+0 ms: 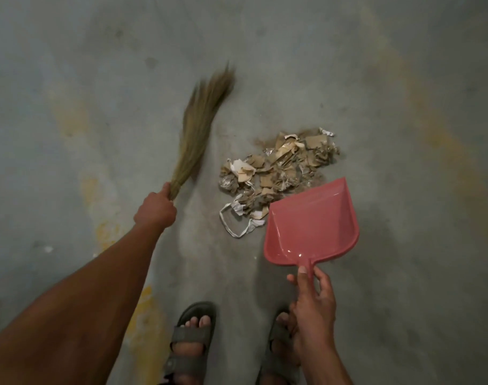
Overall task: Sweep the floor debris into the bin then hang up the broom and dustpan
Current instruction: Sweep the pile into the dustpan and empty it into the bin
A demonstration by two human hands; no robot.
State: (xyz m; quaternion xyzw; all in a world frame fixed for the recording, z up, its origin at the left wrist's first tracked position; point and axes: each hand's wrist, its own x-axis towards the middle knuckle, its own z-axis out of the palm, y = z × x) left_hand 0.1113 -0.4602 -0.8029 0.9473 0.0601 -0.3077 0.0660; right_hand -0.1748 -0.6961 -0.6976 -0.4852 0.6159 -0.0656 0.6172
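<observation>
Grey concrete floor (348,65), stained with yellowish patches, is filling the whole view from the head camera. Taking the debris pile (276,168) as the reference mark: torn cardboard scraps, crumpled paper and a white strip are lying heaped together on the floor. Left of the pile, and apart from it, the grass broom (201,126) is showing blurred, its bristle tips pointing away from the person. The left hand (155,208) is gripping the broom at the bound base of the bristles, fingers clamped round it. At the near right edge of the pile, the pink dustpan (312,220) is sitting with its open lip facing the scraps and just beside them. The right hand (312,295) is holding the dustpan's handle, thumb lying along the top and fingers curled round it. Nearer than the pile, two feet in dark sandals (194,333) are standing on the floor.
</observation>
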